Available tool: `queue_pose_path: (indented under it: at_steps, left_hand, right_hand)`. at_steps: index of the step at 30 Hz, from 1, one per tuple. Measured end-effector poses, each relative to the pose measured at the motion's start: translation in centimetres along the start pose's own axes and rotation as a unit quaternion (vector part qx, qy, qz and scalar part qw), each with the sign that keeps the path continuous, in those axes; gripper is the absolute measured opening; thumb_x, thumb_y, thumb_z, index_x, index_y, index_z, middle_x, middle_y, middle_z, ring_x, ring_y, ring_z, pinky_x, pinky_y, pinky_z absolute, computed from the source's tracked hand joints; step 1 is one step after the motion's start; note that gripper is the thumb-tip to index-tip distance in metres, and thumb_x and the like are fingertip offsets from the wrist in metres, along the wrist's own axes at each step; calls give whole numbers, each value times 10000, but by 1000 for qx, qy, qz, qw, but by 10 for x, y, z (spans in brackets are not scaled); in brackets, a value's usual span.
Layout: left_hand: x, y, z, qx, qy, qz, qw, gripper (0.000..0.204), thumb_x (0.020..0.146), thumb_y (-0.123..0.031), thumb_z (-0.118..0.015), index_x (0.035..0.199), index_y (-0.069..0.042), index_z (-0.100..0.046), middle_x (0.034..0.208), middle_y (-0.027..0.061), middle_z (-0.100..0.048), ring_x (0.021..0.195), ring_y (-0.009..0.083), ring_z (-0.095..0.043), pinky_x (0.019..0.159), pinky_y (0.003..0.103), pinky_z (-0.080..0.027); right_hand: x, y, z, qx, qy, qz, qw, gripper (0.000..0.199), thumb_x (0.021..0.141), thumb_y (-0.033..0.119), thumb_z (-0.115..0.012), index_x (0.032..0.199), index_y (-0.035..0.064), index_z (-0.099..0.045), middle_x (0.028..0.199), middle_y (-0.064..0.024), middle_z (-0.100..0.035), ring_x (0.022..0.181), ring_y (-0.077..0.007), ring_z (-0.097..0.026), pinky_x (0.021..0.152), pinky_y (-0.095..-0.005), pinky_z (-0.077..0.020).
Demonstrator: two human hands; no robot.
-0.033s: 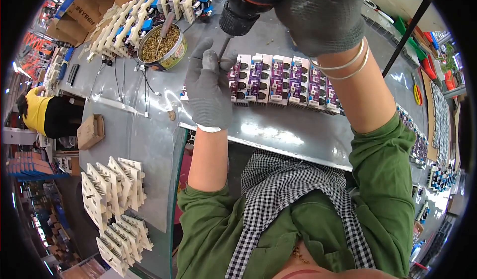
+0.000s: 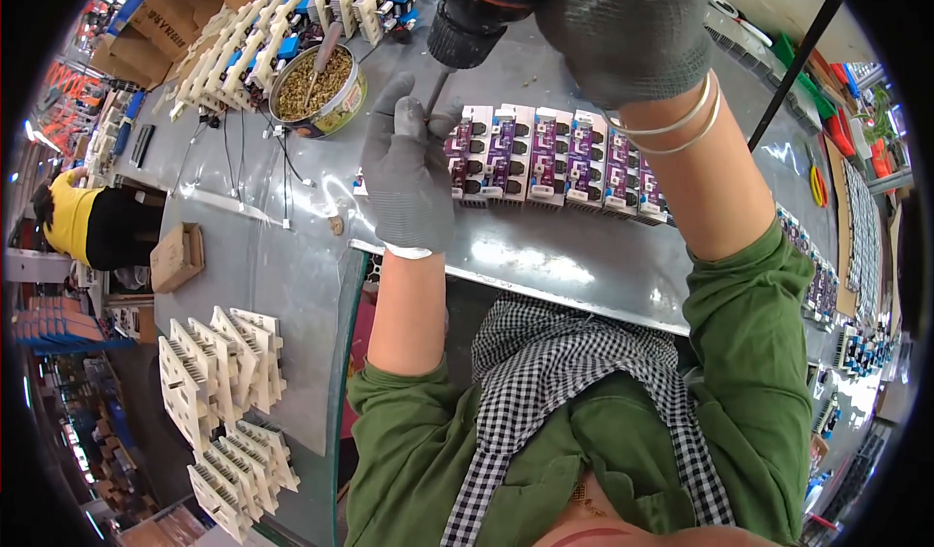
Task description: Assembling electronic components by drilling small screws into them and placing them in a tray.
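Head view, looking down: the right hand (image 2: pixel 623 26), in a grey glove, is clenched around the body of a power screwdriver (image 2: pixel 482 12) held nose-down, its thin bit (image 2: pixel 436 90) pointing at the left end of a row of small modules (image 2: pixel 555 163). The driver looks heavy and rigid — best gripped around its body, as it is. The left hand (image 2: pixel 409 172), also gloved, lies half open, palm down on the row's left end, fingers curled loosely about the bit tip; whether it pinches a screw I cannot tell. The modules look light, hard plastic with purple and white faces, probably brittle at the edges and apt to slide on the shiny metal surface (image 2: pixel 545 255) — pressing down from above seems the way to steady them. Beyond the left hand stands a round tin of screws (image 2: pixel 316 85) with white-and-blue parts (image 2: pixel 292 31) stacked behind it. More white parts (image 2: pixel 219 372) lie on a lower level at left.
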State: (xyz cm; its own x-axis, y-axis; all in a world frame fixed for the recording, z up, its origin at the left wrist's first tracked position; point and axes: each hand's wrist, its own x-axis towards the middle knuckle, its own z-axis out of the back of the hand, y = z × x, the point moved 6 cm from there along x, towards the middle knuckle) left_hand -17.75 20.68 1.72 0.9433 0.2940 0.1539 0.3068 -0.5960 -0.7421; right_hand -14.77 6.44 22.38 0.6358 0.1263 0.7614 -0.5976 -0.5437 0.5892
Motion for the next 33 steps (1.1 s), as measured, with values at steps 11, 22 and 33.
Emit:
queue_pose_path:
  at_steps: [11,22,33]
  left_hand:
    - [-6,-55,51,695,131,-205,677,519,835,-261,-765,1316,-89,-674,1344,130,-669,1359,296,-530,1193,449,-304]
    - [-13,-36,67,737,181,-190,622,220,773,-240,-796,979,-166,-822,1170,56,-751,1230,269,-632,1202,474,-293]
    - [-15,-36,66,729,187,-215,623,206,748,-218,-806,946,-163,-821,1142,44,-748,1213,268,-639,1200,482,-313]
  right_hand:
    - [-4,-68,-14,55,25,-156,986,367,926,299,-772,1106,79,-541,796,-17,-616,645,-101,-614,595,-285,-559]
    - [-18,-116,-19,-40,38,-121,991,364,909,308,-780,1084,61,-577,858,4,-588,769,-88,-555,705,-272,-501]
    - [-24,-127,-26,-27,51,-153,986,332,917,275,-759,1089,57,-578,872,4,-589,799,-92,-552,746,-277,-493]
